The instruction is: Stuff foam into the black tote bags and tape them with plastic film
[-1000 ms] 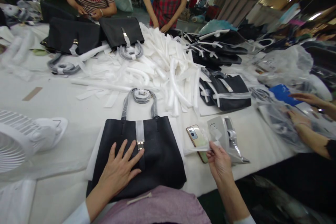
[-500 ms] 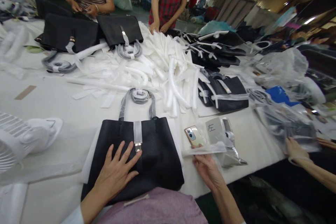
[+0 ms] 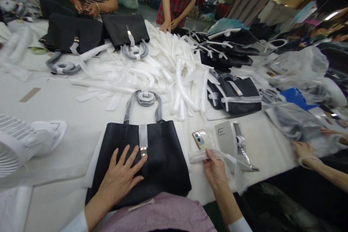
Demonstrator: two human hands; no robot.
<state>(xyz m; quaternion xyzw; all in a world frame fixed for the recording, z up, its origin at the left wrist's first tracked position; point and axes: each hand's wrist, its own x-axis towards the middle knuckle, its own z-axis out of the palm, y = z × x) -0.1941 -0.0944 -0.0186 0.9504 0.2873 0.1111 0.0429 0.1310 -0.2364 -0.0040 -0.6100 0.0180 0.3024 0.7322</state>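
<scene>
A black handbag (image 3: pixel 165 166) lies flat in front of me, its wrapped handles (image 3: pixel 158 110) pointing away and a coiled strap (image 3: pixel 146 98) between them. My left hand (image 3: pixel 121 174) rests spread on the bag's front, fingertips beside the metal clasp (image 3: pixel 143 151). A translucent white strip (image 3: pixel 147 136) covers the flap above the clasp. Right of the bag, my right hand (image 3: pixel 216 170) pinches a strip of thin translucent wrapping (image 3: pixel 199 156). Just beyond that hand lie a phone (image 3: pixel 200 139) and a grey, glossy-edged piece (image 3: pixel 227 137) with a handwritten mark.
White foam strips (image 3: pixel 174 76) are heaped mid-table. Black bags (image 3: pixel 76 34) lie at the back left, and more (image 3: pixel 240 96) on the right. A white fan (image 3: pixel 16 145) stands at left. Two people work across the table; another person's hand (image 3: pixel 306 152) touches plastic at right.
My right hand has lifted the wrapping strip slightly and turned, so the strip now hangs down to the right. My left hand stays in place on the handbag.
</scene>
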